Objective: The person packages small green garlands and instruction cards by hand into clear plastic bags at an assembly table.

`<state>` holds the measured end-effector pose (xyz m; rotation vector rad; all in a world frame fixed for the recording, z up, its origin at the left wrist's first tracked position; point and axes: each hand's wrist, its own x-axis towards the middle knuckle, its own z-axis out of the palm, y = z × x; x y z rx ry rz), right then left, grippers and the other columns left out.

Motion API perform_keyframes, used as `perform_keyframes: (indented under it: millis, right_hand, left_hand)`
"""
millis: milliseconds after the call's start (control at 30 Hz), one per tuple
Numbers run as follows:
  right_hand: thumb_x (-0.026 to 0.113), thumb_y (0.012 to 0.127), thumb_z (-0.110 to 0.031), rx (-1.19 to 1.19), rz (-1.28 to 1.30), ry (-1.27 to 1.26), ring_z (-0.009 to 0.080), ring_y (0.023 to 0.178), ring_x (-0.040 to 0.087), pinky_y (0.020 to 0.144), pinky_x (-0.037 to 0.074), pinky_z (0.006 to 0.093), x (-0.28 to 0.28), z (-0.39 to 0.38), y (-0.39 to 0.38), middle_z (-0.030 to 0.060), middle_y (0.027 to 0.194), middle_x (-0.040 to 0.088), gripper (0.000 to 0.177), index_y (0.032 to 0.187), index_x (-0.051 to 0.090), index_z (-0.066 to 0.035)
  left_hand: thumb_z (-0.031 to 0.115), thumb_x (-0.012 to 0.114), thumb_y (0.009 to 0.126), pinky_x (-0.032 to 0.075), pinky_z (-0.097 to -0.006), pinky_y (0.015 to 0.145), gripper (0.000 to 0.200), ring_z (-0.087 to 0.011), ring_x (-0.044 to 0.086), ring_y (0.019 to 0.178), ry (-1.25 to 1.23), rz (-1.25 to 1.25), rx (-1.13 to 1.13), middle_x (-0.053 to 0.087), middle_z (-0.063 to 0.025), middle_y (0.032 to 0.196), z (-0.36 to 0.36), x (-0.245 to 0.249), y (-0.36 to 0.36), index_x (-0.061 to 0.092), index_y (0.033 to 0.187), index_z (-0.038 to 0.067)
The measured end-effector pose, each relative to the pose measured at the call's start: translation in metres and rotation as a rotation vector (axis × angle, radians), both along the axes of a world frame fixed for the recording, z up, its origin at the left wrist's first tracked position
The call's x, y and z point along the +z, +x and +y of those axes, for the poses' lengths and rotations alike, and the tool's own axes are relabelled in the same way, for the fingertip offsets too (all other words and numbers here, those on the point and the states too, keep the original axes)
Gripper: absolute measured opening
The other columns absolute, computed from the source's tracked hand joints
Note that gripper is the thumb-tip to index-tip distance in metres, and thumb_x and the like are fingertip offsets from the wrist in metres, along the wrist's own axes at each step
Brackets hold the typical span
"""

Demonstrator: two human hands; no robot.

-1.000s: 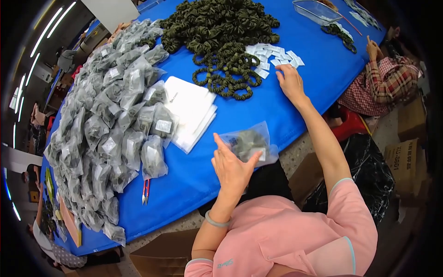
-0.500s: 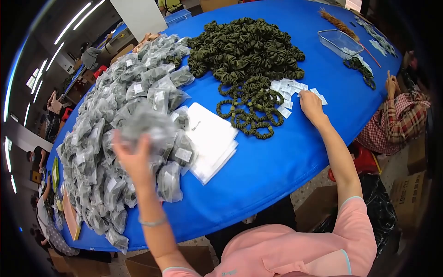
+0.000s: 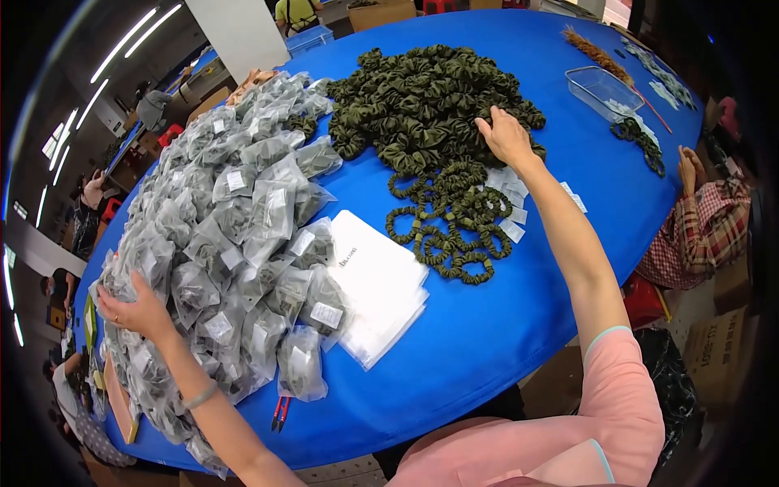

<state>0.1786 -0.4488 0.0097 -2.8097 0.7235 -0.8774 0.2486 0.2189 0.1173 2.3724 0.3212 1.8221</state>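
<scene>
My left hand [image 3: 136,310] lies against the left side of a large pile of clear bags [image 3: 235,215], each holding a dark scrunchie and most bearing a white label. Its fingers and thumb are spread, touching a bag at the pile's edge. On the right side of a heap of dark green scrunchies [image 3: 422,101] rests my right hand [image 3: 510,140], thumb and fingers apart. Several loose scrunchies [image 3: 450,235] spread out in front of that heap. White labels [image 3: 507,191] lie under my right forearm. A stack of flat clear bags [image 3: 373,284] sits between the two piles.
Red-handled snips [image 3: 281,412] lie by the table's near edge. At the far right stand a clear plastic basket [image 3: 602,89] and a brown feathery duster [image 3: 596,53]. Another person in a checked shirt [image 3: 706,227] sits at the right side of the blue table [image 3: 519,325].
My left hand has moved left with a blurred bag to the outer side of the bagged pile. My right hand has left the labels and moved up onto the scrunchie heap.
</scene>
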Motion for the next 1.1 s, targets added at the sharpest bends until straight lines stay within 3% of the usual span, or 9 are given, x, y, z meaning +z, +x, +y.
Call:
perform_keyframes:
  millis: [233,333,433,567,667,733,867,967,1100]
  right_hand:
    - [0.059,0.09,-0.018,0.022,-0.085,0.047,0.0349,0.093,0.067,0.078,0.053,0.0419,0.006,0.01,-0.005,0.0223,0.115,0.066,0.034,0.114,0.061,0.006]
    - [0.059,0.09,-0.015,-0.038,-0.249,0.246,0.0328,0.096,0.066,0.079,0.053,0.0391,0.03,0.027,-0.019,0.0214,0.117,0.065,0.033,0.116,0.061,0.005]
    - [0.06,0.087,-0.007,0.231,-0.341,0.253,0.0294,0.098,0.065,0.08,0.052,0.0356,0.04,0.088,-0.066,0.0177,0.128,0.061,0.042,0.129,0.056,0.0]
    - [0.065,0.069,0.007,0.946,-0.16,0.067,0.034,0.114,0.062,0.095,0.052,0.0366,0.026,0.177,-0.164,0.0167,0.123,0.064,0.052,0.121,0.06,0.004]
    - [0.069,0.07,0.002,1.1,0.178,0.033,0.0336,0.118,0.06,0.097,0.051,0.0382,-0.005,0.21,-0.213,0.0177,0.127,0.061,0.054,0.122,0.058,0.004]
    - [0.067,0.069,0.003,1.069,0.182,-0.011,0.0354,0.125,0.054,0.102,0.046,0.0411,-0.022,0.222,-0.222,0.0183,0.133,0.057,0.056,0.124,0.057,0.004]
    - [0.065,0.073,0.005,1.03,0.143,0.072,0.038,0.126,0.052,0.103,0.045,0.0428,-0.041,0.224,-0.229,0.0188,0.136,0.055,0.056,0.129,0.056,0.003]
    - [0.065,0.075,0.004,1.022,0.117,0.132,0.0372,0.127,0.052,0.104,0.044,0.0419,-0.031,0.229,-0.231,0.0181,0.136,0.055,0.053,0.128,0.056,0.003]
    - [0.066,0.077,0.003,0.953,0.15,0.175,0.0346,0.127,0.053,0.105,0.044,0.0399,-0.026,0.233,-0.235,0.0161,0.134,0.057,0.048,0.125,0.059,0.003]
  left_hand:
    - [0.008,0.062,0.09,0.032,-0.0376,0.111,0.052,-0.0245,0.047,0.129,-0.214,0.194,-0.864,0.049,-0.0136,0.142,-0.141,-0.016,-0.126,0.046,0.139,0.004]
    - [0.005,0.065,0.083,0.028,-0.0425,0.115,0.061,-0.0303,0.044,0.133,-0.131,0.44,-0.966,0.047,-0.0148,0.143,-0.144,-0.053,-0.141,0.044,0.14,0.004]
    - [0.015,0.07,0.083,0.021,-0.0586,0.113,0.063,-0.0385,0.023,0.144,0.324,0.221,-0.4,0.034,-0.0165,0.152,-0.129,-0.053,-0.145,0.046,0.141,0.009]
    - [0.041,0.062,0.091,0.013,-0.0752,0.105,0.063,-0.041,0.018,0.145,0.153,0.347,0.348,0.024,-0.0174,0.157,-0.042,-0.06,-0.194,0.044,0.145,0.014]
    - [0.045,0.058,0.093,0.018,-0.0666,0.11,0.064,-0.0417,0.022,0.143,-0.13,0.518,0.63,0.031,-0.0202,0.153,0.021,-0.104,-0.219,0.044,0.143,0.008]
    - [0.047,0.057,0.093,0.025,-0.0548,0.113,0.068,-0.0431,0.031,0.138,-0.557,0.378,-0.004,0.041,-0.0242,0.145,0.074,-0.147,-0.213,0.044,0.141,0.001]
    - [0.048,0.055,0.093,0.036,-0.0525,0.104,0.07,-0.0431,0.039,0.132,-0.405,0.469,0.114,0.041,-0.0277,0.144,0.068,-0.138,-0.196,0.043,0.139,-0.003]
    - [0.047,0.056,0.094,0.023,-0.0549,0.109,0.068,-0.0393,0.038,0.134,-0.293,0.459,0.264,0.036,-0.0251,0.148,0.061,-0.117,-0.212,0.04,0.143,0.002]
    - [0.042,0.067,0.086,0.018,-0.0573,0.11,0.07,-0.038,0.032,0.139,-0.165,0.295,-0.134,0.035,-0.0199,0.151,0.0,-0.107,-0.239,0.043,0.142,0.006]
